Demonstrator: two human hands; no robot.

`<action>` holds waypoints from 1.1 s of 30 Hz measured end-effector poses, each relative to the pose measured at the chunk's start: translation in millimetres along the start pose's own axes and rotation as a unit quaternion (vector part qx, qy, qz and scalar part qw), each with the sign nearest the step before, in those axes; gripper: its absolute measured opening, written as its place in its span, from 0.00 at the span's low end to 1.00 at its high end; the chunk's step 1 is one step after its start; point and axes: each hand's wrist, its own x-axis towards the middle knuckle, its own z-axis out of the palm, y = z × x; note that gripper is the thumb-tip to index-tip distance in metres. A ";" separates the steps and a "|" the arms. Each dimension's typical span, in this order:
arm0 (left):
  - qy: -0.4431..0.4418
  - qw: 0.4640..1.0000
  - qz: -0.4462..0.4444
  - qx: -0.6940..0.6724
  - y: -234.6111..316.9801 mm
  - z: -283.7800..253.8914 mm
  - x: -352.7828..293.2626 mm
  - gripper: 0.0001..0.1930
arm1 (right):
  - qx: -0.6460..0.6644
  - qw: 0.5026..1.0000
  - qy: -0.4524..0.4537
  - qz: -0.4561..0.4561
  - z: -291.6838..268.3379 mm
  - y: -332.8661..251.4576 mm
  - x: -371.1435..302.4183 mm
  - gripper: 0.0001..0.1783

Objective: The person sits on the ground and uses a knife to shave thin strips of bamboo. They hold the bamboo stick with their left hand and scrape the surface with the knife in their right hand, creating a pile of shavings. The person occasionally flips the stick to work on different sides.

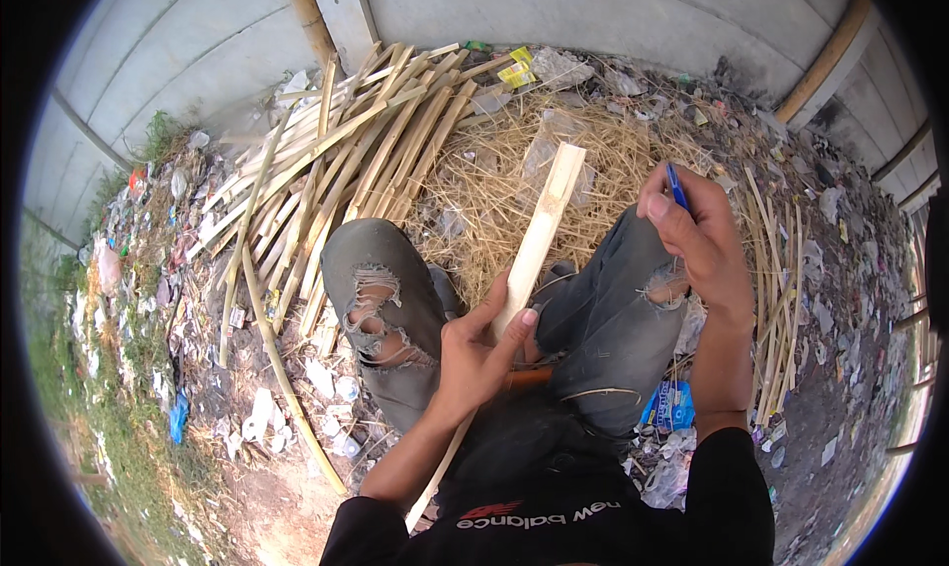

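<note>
Black shirt [583, 531] nearest, filling the bottom edge, with grey torn-kneed trousers [395, 255] beyond it, knees bent and spread apart. Left hand [473, 356] gripped a pale bamboo strip [544, 225], thumb on its near side, fingers wrapped behind. Strip stood tilted between the knees, upper end leaning right and away from the body; a narrow pale length showed below the left forearm, though whether it was the same piece could not be told. Right hand [707, 238] was raised above the right knee, well apart from the strip, fingers curled closed around a slim blue tool [677, 185]; its exact kind was unclear.

Beyond the left knee lay a large heap of split bamboo [390, 175], lengths crossing loosely. Straw-like shavings [484, 166] covered the ground ahead. Thinner strips [771, 299] lay right of the right arm. Blue packet [672, 405] sat among litter near the right elbow. Grey panel wall [593, 17] stood behind.
</note>
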 end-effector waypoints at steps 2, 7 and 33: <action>0.004 1.000 0.017 0.004 9.4 -2.3 -6.1 0.30 | -0.021 1.000 0.002 -0.012 6.0 -13.6 -1.8 0.19; 0.021 0.996 0.071 0.043 -2.1 -14.2 -15.9 0.31 | -0.012 0.998 0.019 -0.054 8.1 -32.9 0.0 0.17; -0.022 0.992 -0.118 0.034 -39.6 -44.1 24.3 0.33 | -0.276 0.932 -0.235 0.030 74.4 238.1 297.8 0.15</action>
